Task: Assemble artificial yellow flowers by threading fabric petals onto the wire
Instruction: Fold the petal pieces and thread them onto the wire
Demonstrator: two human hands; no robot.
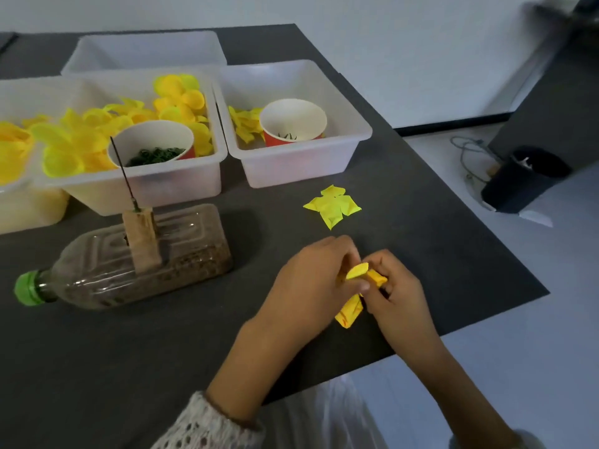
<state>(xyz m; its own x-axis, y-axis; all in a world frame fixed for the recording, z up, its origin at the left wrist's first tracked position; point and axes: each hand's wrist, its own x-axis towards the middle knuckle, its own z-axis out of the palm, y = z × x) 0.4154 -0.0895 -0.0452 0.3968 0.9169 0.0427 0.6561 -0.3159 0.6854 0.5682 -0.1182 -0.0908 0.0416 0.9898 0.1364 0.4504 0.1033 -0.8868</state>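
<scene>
Both hands meet over the dark table near its right edge. My left hand (311,286) and my right hand (398,296) pinch a small stack of yellow fabric petals (351,306) between them, one petal lifted at the top. A flat cluster of loose yellow petals (334,205) lies on the table just beyond the hands. The thin dark wire (124,173) stands upright from a wooden block (142,241) fixed on a plastic bottle (136,260) lying on its side at the left.
White bins stand along the back: one (181,179) full of yellow petals with a cup of green pieces (152,147), one (340,150) with a few petals and a red cup (291,123). A black cup (518,179) stands off the table at right.
</scene>
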